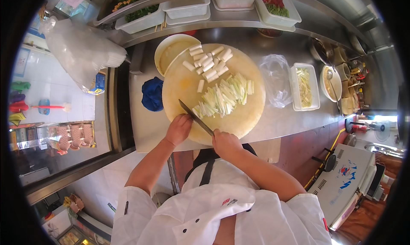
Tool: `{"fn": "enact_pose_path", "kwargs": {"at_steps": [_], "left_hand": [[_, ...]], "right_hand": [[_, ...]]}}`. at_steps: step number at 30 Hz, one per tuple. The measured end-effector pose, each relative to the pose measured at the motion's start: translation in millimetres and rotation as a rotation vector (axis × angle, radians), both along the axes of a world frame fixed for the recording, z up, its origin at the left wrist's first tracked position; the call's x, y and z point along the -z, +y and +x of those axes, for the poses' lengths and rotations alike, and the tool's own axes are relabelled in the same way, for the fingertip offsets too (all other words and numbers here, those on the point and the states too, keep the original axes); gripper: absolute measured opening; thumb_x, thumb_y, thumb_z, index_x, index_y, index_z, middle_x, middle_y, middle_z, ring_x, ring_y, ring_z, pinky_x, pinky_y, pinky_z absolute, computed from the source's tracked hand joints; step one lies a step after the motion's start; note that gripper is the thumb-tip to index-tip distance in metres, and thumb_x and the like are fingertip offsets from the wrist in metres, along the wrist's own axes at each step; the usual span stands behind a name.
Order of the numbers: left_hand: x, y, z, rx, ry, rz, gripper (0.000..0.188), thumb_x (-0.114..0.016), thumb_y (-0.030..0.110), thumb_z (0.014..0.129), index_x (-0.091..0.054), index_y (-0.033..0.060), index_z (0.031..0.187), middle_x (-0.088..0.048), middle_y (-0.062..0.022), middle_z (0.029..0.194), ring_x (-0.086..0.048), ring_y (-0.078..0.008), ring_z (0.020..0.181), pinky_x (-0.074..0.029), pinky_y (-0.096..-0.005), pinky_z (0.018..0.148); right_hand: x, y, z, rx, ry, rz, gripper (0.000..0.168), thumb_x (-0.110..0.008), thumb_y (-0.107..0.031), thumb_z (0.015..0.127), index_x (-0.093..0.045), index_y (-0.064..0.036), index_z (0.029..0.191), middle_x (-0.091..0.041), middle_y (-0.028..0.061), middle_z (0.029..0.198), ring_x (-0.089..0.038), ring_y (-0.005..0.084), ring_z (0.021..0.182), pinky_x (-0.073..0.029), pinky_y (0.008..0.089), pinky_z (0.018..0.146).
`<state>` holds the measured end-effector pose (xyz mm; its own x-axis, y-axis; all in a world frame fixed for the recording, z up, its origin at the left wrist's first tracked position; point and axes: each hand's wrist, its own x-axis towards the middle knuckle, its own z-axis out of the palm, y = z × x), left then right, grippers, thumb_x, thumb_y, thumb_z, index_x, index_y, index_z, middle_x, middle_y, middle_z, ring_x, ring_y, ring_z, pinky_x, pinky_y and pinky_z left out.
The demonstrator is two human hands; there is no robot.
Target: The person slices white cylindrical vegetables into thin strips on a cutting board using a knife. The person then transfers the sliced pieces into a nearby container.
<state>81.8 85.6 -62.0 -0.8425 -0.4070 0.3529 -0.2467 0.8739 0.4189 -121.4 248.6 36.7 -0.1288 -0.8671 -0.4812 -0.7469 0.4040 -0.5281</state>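
Note:
A large round cutting board [179,81] lies on the steel counter before me. My right hand [225,144] is closed round the handle of a kitchen knife [200,121], whose blade points away and to the left over the near part of the board. My left hand [179,128] rests at the board's near left edge, its fingertips at the blade; whether anything is under them is hidden. Right of the blade spreads a heap of thin-cut pale green and white strips [224,96], perhaps scallion. Short white stalk sections [208,64] lie farther back on the board.
A cream bowl [161,53] touches the board's back left, with a blue cloth [152,94] at the left. Rightward are a clear plastic bag [276,80], a white tub of shreds [315,88] and a bowl with a spoon [323,85]. Food tubs [187,9] stand on a steel shelf behind.

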Motion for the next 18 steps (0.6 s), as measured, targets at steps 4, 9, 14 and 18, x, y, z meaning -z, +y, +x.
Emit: {"fn": "enact_pose_path", "kwargs": {"at_steps": [4,9,14,18], "left_hand": [[-0.6,0.7,3.3,-0.006,0.003,0.009,0.020,-0.072,0.000,0.087,-0.071,-0.0004,0.107,-0.068,-0.0149,0.116,-0.065,-0.0369,0.107,-0.055,-0.0456,0.096],[-5.6,3.6,7.5,-0.002,-0.030,0.008,0.020,-0.072,-0.001,0.087,-0.071,-0.0004,0.106,-0.069,-0.0149,0.115,-0.065,-0.0370,0.108,-0.055,-0.0455,0.096],[-14.2,3.6,3.6,-0.022,-0.039,0.017,0.023,-0.072,0.000,0.084,-0.071,0.0002,0.108,-0.069,-0.0139,0.117,-0.065,-0.0352,0.111,-0.055,-0.0436,0.099],[-16.9,1.7,5.2,-0.090,0.000,0.233,0.018,-0.073,-0.002,0.089,-0.069,0.0024,0.106,-0.068,-0.0152,0.112,-0.066,-0.0368,0.107,-0.057,-0.0439,0.096]], "right_hand": [[1.8,0.2,3.9,0.008,-0.016,0.014,0.024,-0.050,-0.023,0.109,-0.059,0.000,0.105,-0.075,0.0265,0.091,-0.075,0.0468,0.086,-0.060,0.0570,0.081],[-0.5,-1.6,7.7,0.019,-0.041,-0.019,0.025,-0.050,-0.023,0.108,-0.059,0.001,0.106,-0.076,0.0274,0.093,-0.075,0.0472,0.087,-0.060,0.0574,0.082],[15.4,-6.0,9.8,0.034,-0.051,-0.002,0.026,-0.050,-0.024,0.109,-0.060,0.000,0.106,-0.076,0.0274,0.093,-0.075,0.0471,0.087,-0.058,0.0586,0.083],[7.7,-10.7,-11.8,0.049,-0.110,-0.005,0.028,-0.051,-0.026,0.109,-0.061,-0.001,0.105,-0.075,0.0273,0.091,-0.074,0.0472,0.086,-0.057,0.0599,0.082]]}}
